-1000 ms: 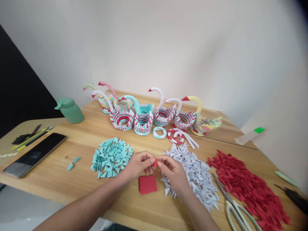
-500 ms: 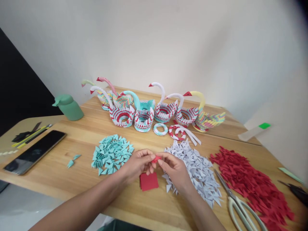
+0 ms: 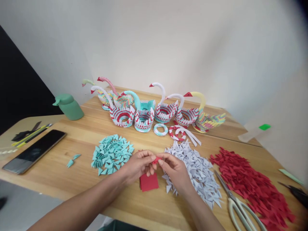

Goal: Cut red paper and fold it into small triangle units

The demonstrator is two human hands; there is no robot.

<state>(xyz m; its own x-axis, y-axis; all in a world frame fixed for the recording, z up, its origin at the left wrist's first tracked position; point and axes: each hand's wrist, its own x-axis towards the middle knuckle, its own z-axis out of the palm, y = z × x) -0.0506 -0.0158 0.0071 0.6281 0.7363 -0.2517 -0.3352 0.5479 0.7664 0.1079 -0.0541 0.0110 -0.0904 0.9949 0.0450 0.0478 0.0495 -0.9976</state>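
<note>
Between my two hands is a small folded piece of red paper (image 3: pixel 156 159). My left hand (image 3: pixel 141 162) pinches its left side, with thumb and fingers closed on it. The thumb and forefinger of my right hand (image 3: pixel 173 168) grip its right side. Just below them on the table lies a stack of red paper squares (image 3: pixel 149 182), its top edge partly hidden by my left fingers. A pile of turquoise folded triangles (image 3: pixel 113 154) is left of my hands. White folded triangles (image 3: pixel 196 171) spread beside and behind my right hand.
Red folded triangles (image 3: pixel 252 186) lie at the right beside scissors (image 3: pixel 233 199). Several paper swans (image 3: pixel 144 120) stand along the back, with a ring (image 3: pixel 160 129) in front. A phone (image 3: pixel 35 152) and a green lidded jug (image 3: pixel 69 107) are at the left.
Both hands stay in nearly the same place, still pinching the red paper. The paper's position and my fingers differ only slightly.
</note>
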